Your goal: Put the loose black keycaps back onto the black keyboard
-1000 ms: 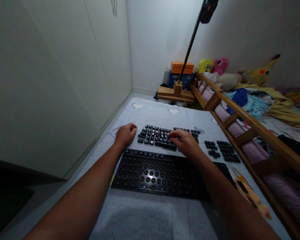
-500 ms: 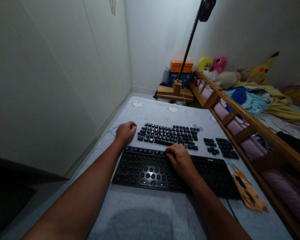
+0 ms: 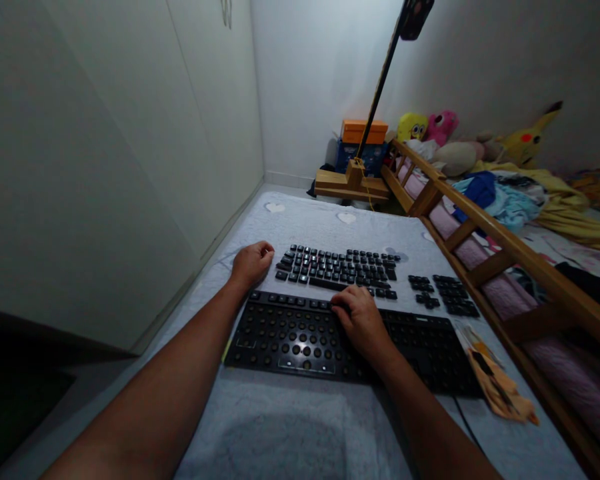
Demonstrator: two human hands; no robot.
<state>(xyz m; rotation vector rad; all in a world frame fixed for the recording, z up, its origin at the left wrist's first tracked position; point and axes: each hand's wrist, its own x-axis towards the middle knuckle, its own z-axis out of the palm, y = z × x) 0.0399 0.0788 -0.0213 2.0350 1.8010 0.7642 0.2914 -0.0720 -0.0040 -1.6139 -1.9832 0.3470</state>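
Observation:
A black keyboard [image 3: 300, 340] lies across the cloth, most of its key positions bare, with a row of keycaps [image 3: 290, 301] fitted along the left part of its top edge. At the right end of that row, my right hand [image 3: 363, 317] is closed, its thumb and fingers pinched over a keycap that they partly hide. My left hand [image 3: 253, 262] rests on the cloth beyond the keyboard's upper left corner, fingers curled together; what they hold, if anything, is hidden. Loose black keycaps [image 3: 335, 267] are laid out in rows behind the keyboard, to the right of my left hand.
More loose keycaps [image 3: 455, 297] sit in groups at the right. An orange cloth [image 3: 510, 400] with dark slender tools on it lies beside the keyboard's right end, near its cable [image 3: 467, 427]. A wooden bed rail [image 3: 510, 260] borders the right side; a pale cabinet [image 3: 130, 167] stands left.
The camera view has shifted very slightly. Both hands, the keyboard and the loose keycaps keep the same places, with no clear movement of the fingers.

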